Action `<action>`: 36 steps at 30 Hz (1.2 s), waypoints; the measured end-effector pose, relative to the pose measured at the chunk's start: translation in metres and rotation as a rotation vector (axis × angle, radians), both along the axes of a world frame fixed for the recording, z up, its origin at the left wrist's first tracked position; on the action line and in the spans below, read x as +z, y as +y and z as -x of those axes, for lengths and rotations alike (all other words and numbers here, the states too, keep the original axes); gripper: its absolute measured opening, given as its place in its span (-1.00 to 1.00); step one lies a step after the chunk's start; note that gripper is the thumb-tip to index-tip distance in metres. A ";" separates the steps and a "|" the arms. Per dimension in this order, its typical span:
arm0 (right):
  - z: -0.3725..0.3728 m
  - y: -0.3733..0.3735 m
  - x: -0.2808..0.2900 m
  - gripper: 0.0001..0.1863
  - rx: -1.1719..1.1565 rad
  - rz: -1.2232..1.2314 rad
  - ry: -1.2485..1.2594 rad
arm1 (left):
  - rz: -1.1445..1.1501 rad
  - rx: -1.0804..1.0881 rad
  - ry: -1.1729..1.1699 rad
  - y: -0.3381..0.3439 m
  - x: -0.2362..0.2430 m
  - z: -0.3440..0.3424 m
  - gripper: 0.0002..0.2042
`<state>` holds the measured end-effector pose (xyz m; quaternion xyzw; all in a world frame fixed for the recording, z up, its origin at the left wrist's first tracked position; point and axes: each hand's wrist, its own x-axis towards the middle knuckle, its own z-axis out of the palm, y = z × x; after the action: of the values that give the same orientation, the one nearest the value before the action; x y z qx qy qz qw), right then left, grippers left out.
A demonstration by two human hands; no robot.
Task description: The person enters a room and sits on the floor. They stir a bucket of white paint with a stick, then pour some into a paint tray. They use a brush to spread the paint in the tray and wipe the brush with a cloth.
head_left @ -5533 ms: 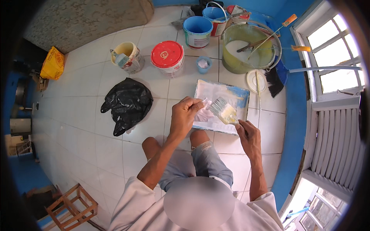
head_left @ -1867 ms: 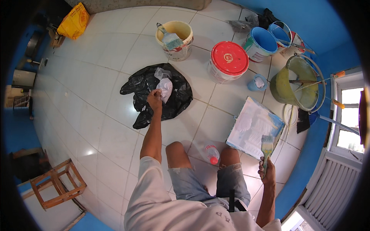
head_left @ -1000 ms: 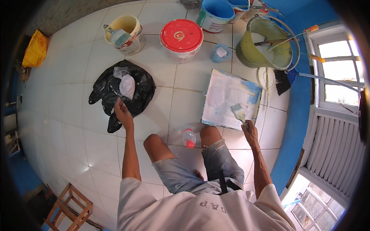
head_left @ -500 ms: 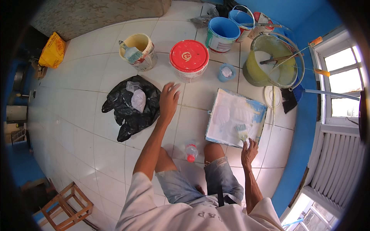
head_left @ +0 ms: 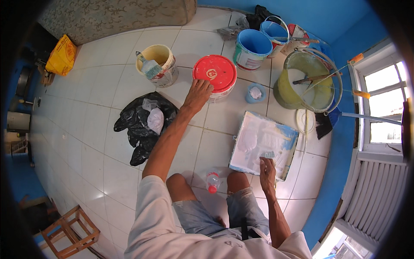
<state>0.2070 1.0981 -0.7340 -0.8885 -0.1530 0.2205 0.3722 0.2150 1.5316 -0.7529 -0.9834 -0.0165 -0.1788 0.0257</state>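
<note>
My left hand (head_left: 199, 94) reaches the near left rim of a white paint tub (head_left: 224, 94) with a red lid (head_left: 214, 72). Its fingers are slightly apart and rest on the lid's edge; the thumb is not clear. In my right hand (head_left: 268, 172) is a paintbrush (head_left: 268, 154), held bristles forward over the near part of a paint tray (head_left: 281, 141). Pale paint coats the tray, with blue streaks at the far right. The hand hides most of the brush handle.
Left lies a black plastic bag (head_left: 140, 125) with a white bundle (head_left: 155, 120). Behind it a cream bucket (head_left: 170, 77) bears another brush (head_left: 151, 68). A small blue cup (head_left: 256, 93) and a large green bucket (head_left: 282, 90) stand right. A clear bottle (head_left: 212, 180) is by my knees.
My left hand has moved forward and right, onto the lid's edge. My right hand has drawn the brush slightly left and nearer over the tray. The whole view has shifted downward a little.
</note>
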 end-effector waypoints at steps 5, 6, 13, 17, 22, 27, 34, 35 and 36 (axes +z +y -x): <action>-0.007 0.033 0.023 -0.70 0.136 -0.068 0.023 | -0.080 -0.112 0.023 0.015 -0.001 -0.001 -0.85; -0.008 0.035 0.024 -0.71 0.145 -0.077 0.017 | -0.072 -0.137 0.049 0.018 -0.002 -0.001 -0.87; -0.011 0.065 0.013 -0.70 0.131 -0.136 0.177 | 0.090 -0.254 0.157 0.027 0.008 -0.004 -0.92; -0.020 0.096 0.012 -0.67 0.154 -0.284 0.161 | 0.092 -0.216 0.252 0.011 0.014 0.012 -0.91; -0.063 0.166 0.007 -0.69 0.084 -0.341 0.033 | 0.239 -0.129 0.171 -0.026 0.028 0.035 -0.88; -0.093 0.222 0.005 -0.62 -0.043 -0.399 0.097 | 0.516 0.006 0.045 -0.023 0.046 0.049 -0.82; -0.095 0.231 -0.036 -0.47 0.213 -0.218 -0.438 | 0.853 0.134 -0.297 -0.002 0.091 0.068 -0.78; -0.094 0.231 -0.030 -0.46 0.280 -0.187 -0.606 | 0.893 0.155 -0.332 -0.003 0.102 0.074 -0.79; -0.095 0.233 -0.033 -0.44 0.212 -0.214 -0.471 | 0.905 0.161 -0.376 -0.003 0.108 0.082 -0.80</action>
<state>0.3020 1.3314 -0.7675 -0.8501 -0.3497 0.0280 0.3928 0.1332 1.5283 -0.6446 -0.8423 -0.1728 -0.3253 -0.3935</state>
